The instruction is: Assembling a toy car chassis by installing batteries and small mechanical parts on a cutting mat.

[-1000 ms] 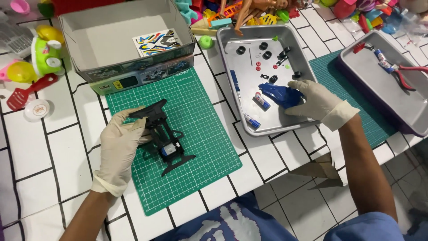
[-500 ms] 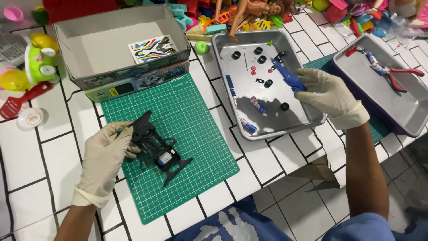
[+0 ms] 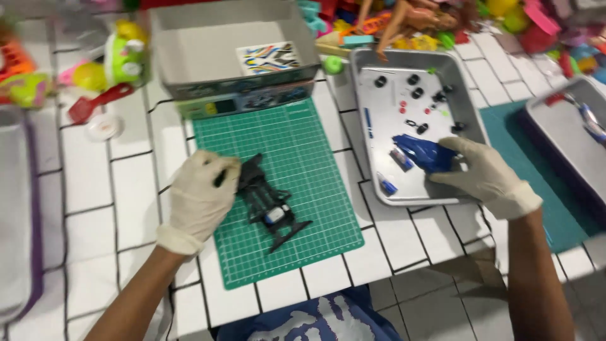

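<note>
Blue car shell (image 3: pixel 424 153) in R hand (image 3: pixel 483 177) over metal tray (image 3: pixel 372 183) w/ small parts

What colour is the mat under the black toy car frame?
Green with a pale grid, seen in the head view: mat.

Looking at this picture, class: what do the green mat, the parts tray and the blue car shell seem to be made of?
Green mat: probably soft vinyl or rubber, matte, with a printed grid. Parts tray: likely metal, dull silver-grey with a rolled rim. Blue car shell, held by the right hand: apparently moulded plastic, glossy with highlights.
</note>
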